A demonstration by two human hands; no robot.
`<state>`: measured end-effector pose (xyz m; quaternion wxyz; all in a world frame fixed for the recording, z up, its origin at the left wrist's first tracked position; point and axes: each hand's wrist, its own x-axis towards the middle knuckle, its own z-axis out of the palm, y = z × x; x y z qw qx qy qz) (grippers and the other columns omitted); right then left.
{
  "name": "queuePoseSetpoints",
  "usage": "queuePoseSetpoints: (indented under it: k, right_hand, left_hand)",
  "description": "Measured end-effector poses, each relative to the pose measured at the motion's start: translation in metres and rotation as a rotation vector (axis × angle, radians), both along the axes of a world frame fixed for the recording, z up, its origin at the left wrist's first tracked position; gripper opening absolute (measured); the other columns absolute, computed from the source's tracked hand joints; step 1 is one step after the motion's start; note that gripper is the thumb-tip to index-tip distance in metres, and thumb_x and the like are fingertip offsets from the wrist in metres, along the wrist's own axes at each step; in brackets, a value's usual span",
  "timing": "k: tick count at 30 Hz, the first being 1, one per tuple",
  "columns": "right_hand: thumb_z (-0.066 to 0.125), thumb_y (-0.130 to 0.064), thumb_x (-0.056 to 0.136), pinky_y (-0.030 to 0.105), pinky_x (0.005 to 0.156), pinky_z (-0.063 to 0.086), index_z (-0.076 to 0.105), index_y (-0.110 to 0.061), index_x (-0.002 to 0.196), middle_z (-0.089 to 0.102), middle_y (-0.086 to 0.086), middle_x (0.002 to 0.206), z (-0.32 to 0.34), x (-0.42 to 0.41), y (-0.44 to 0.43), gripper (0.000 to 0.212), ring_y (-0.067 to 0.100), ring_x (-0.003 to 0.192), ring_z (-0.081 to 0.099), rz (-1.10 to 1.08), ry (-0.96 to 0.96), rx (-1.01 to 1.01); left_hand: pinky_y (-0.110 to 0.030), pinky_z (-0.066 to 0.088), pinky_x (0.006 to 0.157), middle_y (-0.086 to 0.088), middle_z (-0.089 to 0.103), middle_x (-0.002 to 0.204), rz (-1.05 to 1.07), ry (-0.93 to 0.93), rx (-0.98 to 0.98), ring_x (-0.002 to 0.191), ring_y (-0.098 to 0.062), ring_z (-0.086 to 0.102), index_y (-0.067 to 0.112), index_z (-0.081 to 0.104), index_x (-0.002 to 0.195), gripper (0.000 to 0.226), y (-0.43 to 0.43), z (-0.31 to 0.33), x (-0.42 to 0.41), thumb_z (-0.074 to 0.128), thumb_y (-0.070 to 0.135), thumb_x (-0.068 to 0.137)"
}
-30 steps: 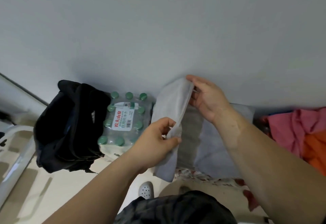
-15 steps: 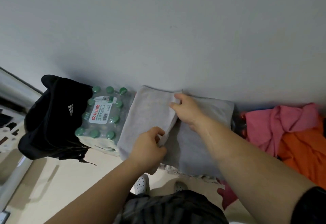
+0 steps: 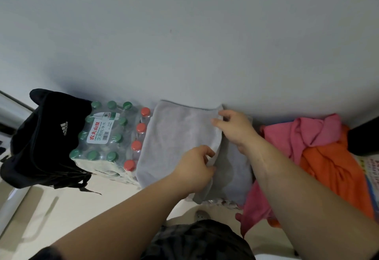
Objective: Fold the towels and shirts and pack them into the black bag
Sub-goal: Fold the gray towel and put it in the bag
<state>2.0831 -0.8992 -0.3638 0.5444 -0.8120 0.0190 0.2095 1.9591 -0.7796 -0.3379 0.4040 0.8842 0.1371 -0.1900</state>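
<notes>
A second ago I held the towel (image 3: 176, 143) up in the air as a narrow hanging strip. Now it lies flat, its upper layer laid over to the left. My right hand (image 3: 235, 130) has gone from the strip's top to the far end of the fold, by the wall (image 3: 184, 34), and pinches it there. My left hand (image 3: 194, 167) has come down to the near end of the same fold. A row of red-capped bottles (image 3: 141, 128) has come into sight just left of the towel.

We see the towel (image 3: 176, 140) against the wall (image 3: 184, 44): left of it the pack of water bottles (image 3: 102, 134), then the sports bag (image 3: 45, 136); right of it the heap of shirts (image 3: 320, 147).
</notes>
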Motion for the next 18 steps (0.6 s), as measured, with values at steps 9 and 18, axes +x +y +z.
queuePoseSetpoints:
  k: [9, 18]
  right_hand:
    - [0.069, -0.037, 0.09, 0.032, 0.113, 0.038, 0.054, -0.01, 0.143, 0.053, 0.005, 0.147, -0.001, 0.004, -0.024, 0.06, 0.02, 0.133, 0.05, 0.046, -0.177, -0.175]
    - [0.056, -0.058, 0.09, 0.047, 0.116, 0.022, 0.045, -0.023, 0.145, 0.021, 0.006, 0.163, 0.0, -0.034, 0.024, 0.066, 0.032, 0.145, 0.02, 0.382, -0.521, -0.727]
  left_hand:
    - [-0.029, 0.057, 0.077, 0.007, 0.07, 0.092, -0.048, 0.092, -0.186, 0.077, -0.013, 0.067, 0.027, 0.057, 0.126, 0.038, -0.007, -0.012, -0.002, 0.063, 0.017, 0.09]
    - [-0.041, 0.058, 0.072, 0.001, 0.069, 0.085, 0.318, -0.082, 0.065, 0.073, -0.018, 0.069, 0.031, 0.067, 0.094, 0.007, 0.083, -0.003, -0.025, 0.065, 0.025, 0.092]
